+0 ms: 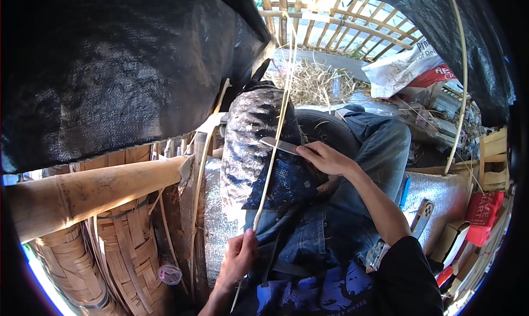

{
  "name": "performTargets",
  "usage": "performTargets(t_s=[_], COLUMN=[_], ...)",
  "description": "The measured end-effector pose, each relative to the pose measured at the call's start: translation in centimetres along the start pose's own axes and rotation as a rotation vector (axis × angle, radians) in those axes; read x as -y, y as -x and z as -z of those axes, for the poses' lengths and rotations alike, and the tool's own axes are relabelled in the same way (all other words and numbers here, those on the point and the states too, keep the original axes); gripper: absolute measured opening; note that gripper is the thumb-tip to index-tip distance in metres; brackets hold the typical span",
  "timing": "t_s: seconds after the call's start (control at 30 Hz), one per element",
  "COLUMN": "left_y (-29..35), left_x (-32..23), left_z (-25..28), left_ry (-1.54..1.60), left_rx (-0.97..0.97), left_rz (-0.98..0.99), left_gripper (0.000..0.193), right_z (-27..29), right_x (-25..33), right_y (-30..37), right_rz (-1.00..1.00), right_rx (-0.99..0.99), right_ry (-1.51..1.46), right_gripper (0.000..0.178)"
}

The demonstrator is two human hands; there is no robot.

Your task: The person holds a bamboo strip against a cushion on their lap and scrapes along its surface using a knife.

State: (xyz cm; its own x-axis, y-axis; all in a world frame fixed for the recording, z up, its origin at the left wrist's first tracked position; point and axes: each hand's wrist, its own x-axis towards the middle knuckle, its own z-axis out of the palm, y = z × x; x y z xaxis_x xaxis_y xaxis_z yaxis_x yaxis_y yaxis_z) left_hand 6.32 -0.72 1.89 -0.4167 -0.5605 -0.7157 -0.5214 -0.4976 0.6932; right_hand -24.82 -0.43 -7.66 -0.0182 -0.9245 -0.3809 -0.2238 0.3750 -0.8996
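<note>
Straw-coloured, a long, thin split-bamboo strip [269, 175] slants across the dark, mottled cloth [250, 123] from its upper edge to its lower one; the left hand [240, 255] pinches the strip below that edge, presumably to steady it; the right hand [328, 157] grips a flat, grey-bladed knife [284, 146], blade crossing the strip, apparently for contact; the cloth, draped over blue denim trousers [308, 230], probably shields the leg.
</note>
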Motion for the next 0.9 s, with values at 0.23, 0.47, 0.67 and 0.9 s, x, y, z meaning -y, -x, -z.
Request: performTargets(t_s=[0.23, 0.47, 0.67, 0.9], left_y=[-6.3, -8.5, -9.0, -3.1], left_x=[-4.9, -4.4, -3.8, -3.8], left_z=[-3.1, -2.7, -2.7, -0.7], left_ry=[-0.457, -0.423, -0.278, -0.334], left_rx=[-0.108, -0.05, -0.072, -0.034], left_rz=[-0.436, -0.353, -0.303, -0.126], left_gripper=[0.044, 0.042, 0.043, 0.044], right_z=[3.0, 0.6, -1.5, -1.3], right_x=[-1.3, -2.7, -1.5, -1.2], right_y=[-0.8, -0.1, 1.4, 1.0], right_rz=[-0.204, -0.129, 0.015, 0.025], right_rx=[0.007, 0.058, 0.017, -0.015], right_ry=[-0.536, -0.051, 0.036, -0.014], right_gripper=[0.044, 0.048, 0.045, 0.043])
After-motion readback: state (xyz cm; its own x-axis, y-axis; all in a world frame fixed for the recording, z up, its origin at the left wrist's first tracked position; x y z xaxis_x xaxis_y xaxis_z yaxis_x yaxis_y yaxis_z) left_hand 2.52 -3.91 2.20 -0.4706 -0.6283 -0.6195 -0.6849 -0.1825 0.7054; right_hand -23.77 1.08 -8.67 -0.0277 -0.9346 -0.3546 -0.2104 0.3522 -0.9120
